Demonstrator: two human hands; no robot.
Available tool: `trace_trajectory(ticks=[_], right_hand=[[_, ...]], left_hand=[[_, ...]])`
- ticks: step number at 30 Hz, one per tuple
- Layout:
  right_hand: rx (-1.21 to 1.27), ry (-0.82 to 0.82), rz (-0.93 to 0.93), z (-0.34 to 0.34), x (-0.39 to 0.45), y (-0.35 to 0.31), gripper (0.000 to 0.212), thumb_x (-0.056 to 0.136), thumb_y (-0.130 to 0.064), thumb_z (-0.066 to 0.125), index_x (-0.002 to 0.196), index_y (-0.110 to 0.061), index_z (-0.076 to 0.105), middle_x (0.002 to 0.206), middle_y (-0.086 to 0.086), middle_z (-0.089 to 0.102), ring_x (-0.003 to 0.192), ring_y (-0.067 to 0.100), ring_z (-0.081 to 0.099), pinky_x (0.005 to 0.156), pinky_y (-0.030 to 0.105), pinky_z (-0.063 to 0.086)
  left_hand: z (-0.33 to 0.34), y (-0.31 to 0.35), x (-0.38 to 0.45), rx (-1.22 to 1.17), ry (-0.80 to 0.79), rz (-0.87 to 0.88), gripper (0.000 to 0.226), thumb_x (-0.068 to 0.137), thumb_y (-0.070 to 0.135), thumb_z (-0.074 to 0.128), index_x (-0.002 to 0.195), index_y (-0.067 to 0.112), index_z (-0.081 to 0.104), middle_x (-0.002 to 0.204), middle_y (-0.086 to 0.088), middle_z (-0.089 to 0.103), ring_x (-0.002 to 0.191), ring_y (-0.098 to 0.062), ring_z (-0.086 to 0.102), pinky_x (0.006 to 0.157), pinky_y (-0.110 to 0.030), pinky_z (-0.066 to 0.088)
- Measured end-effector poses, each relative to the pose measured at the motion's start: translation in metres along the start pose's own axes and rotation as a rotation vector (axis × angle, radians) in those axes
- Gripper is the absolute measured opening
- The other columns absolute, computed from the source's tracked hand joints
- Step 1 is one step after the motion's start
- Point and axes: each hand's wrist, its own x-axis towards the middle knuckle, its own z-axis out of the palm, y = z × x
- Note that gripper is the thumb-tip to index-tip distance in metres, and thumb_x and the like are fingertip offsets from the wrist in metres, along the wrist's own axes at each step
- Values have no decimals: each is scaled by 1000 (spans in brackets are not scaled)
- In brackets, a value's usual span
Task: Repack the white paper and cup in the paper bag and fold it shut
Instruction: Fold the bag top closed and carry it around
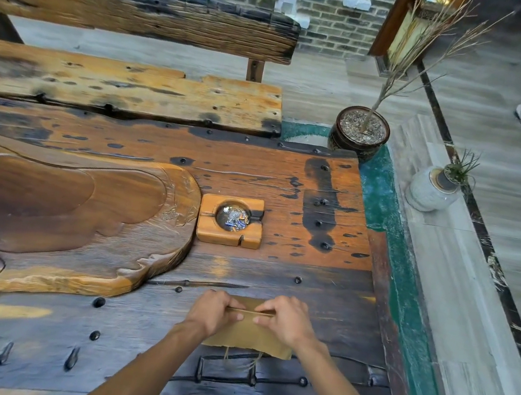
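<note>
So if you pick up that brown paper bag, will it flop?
Probably a bit: the paper bag lies flat, so it likely bends easily. Both hands crease its fold, suggesting thin paper. It looks light and unlikely to roll.

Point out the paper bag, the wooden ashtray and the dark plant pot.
paper bag point(248, 336): head view, flat brown face below the fold.
wooden ashtray point(207, 233): head view, near-left corner of its block.
dark plant pot point(349, 141): head view, glazed side wall.
</note>
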Motion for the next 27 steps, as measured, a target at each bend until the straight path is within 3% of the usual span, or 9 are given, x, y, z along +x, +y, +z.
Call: trace_trajectory(ticks=[5, 7, 13, 19, 23, 25, 27], right_hand=[[92, 33, 26, 3, 1, 0, 26, 76, -49, 79, 99, -38, 79, 96, -15, 80, 88, 4, 71, 84, 22, 47], [140, 33, 65, 3, 1, 7, 25, 74, -48, 81, 97, -37, 80, 96, -15, 80, 88, 2, 71, 84, 21, 50], [333, 4, 136, 1, -1, 29, 23, 73, -33, 86, 95, -24, 83, 102, -6, 80, 100, 4, 70, 96, 23, 52], [522, 37, 182, 2, 1, 46, 23, 72, -14, 88, 94, -11, 83, 95, -1, 79, 81, -6, 64, 72, -5, 42], [610, 51, 208, 3, -1, 57, 23, 74, -3, 84, 96, -1, 80, 91, 6, 77, 79, 6, 67, 70, 2, 47], [662, 71, 238, 4, -3, 64, 24, 75, 3, 82, 99, 2, 78, 90, 7, 76, 75, 5, 67, 69, 8, 50], [707, 76, 263, 5, -7, 69, 26, 77, 8, 78, 103, 4, 76, 92, 6, 75, 71, 0, 67, 65, 4, 49]], left_hand=[[-4, 1, 0, 112, 31, 27, 21, 83, 36, 74, 104, 32, 79, 112, 8, 77, 107, -11, 66, 96, -28, 49], [-9, -3, -1, 144, 39, 36, 21, 83, 40, 73, 103, 37, 78, 111, 12, 76, 107, -10, 66, 95, -29, 48], [-18, -28, -5, 15, 90, 21, 13, 81, 32, 78, 93, 30, 81, 104, 14, 78, 102, 0, 68, 84, -15, 48], [-16, -38, -7, -152, 102, -17, 7, 79, 26, 81, 86, 26, 83, 92, 11, 80, 92, -3, 71, 89, -31, 55], [-11, -44, -8, -272, 138, -87, 5, 80, 23, 80, 84, 22, 83, 92, 7, 80, 96, -12, 72, 92, -37, 54], [-9, -45, -10, -392, 168, -117, 6, 78, 16, 81, 78, 21, 83, 89, 4, 80, 97, -18, 72, 93, -37, 54], [-6, -48, -12, -510, 189, -155, 9, 77, 5, 81, 78, 14, 83, 92, -2, 79, 100, -22, 71, 93, -33, 54]])
